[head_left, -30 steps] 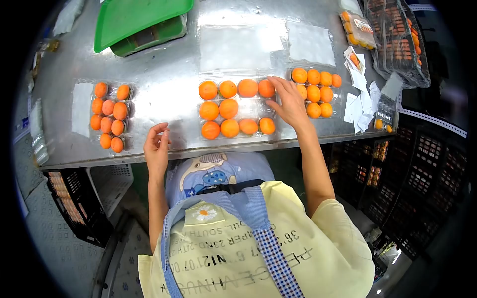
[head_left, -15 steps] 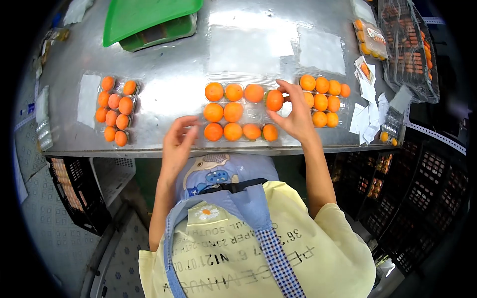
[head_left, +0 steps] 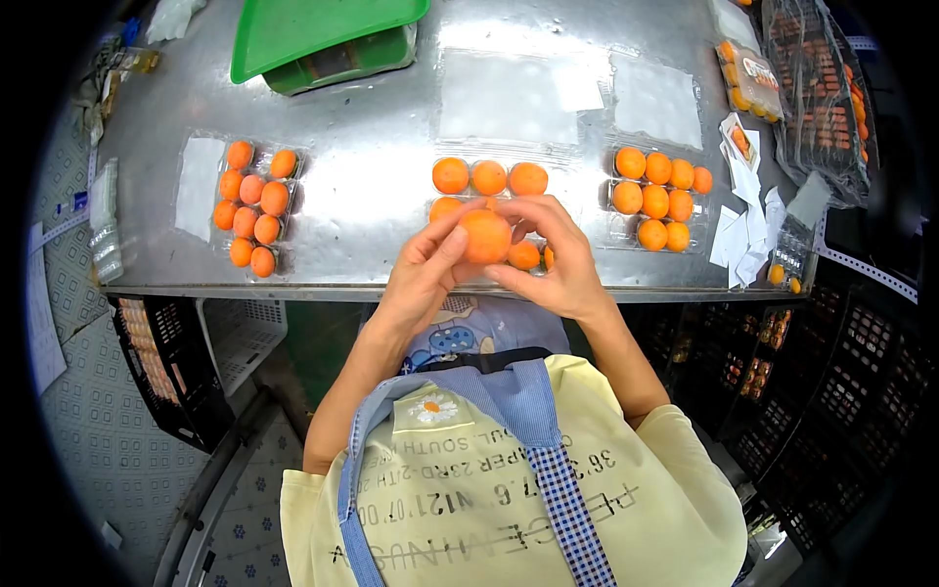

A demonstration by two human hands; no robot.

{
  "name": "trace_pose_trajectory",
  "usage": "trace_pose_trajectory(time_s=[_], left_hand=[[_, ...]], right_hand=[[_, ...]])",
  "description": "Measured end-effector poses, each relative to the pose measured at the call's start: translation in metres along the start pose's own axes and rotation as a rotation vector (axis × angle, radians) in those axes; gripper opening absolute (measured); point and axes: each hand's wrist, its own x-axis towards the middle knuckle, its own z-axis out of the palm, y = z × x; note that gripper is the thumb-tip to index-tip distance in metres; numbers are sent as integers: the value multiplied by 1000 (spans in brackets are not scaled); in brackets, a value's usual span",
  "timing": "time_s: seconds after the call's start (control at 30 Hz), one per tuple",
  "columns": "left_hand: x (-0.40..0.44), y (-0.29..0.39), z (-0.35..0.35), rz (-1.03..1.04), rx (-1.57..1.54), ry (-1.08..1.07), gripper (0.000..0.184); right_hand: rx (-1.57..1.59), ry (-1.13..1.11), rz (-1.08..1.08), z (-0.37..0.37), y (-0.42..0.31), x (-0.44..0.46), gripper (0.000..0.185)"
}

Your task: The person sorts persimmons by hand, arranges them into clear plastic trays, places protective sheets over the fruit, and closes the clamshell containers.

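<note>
Between my two hands, in front of my chest, is a round orange fruit (head_left: 485,237), slightly blurred. My left hand (head_left: 423,276) grips its left side with thumb and fingers, while my right hand (head_left: 562,256) closes on it from the right and top. Behind them lies the middle clear plastic clamshell, its lid (head_left: 499,98) folded back towards the far side. A back row of fruit (head_left: 489,178) shows in it. My hands hide much of its nearer rows, though a fruit (head_left: 524,255) peeks out beside my right hand.
To the left stands a filled clamshell (head_left: 203,186); to the right, another with its lid (head_left: 657,103) open. A green tray (head_left: 328,29) sits at the back. White paper slips (head_left: 745,230) and a closed pack (head_left: 750,83) lie right. The table's metal edge (head_left: 245,292) runs before me.
My right hand has brought the fruit from the clamshell's right side towards me and left. My left hand has moved right to meet it, and both now hold it. The view has shifted slightly.
</note>
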Motion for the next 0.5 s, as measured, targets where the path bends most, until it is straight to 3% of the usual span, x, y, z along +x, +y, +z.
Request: trace_pose_trajectory(time_s=[0.1,0.3,0.5], left_hand=[[1,-3,1,17,57,8,42],[1,-4,0,-66,39,83,42],[1,-7,-4,-112,1,100,43]], right_hand=[[9,24,28,6,7,-1,43],[345,27,284,9,12,-3,26],[322,10,315,7,16,-3,21]])
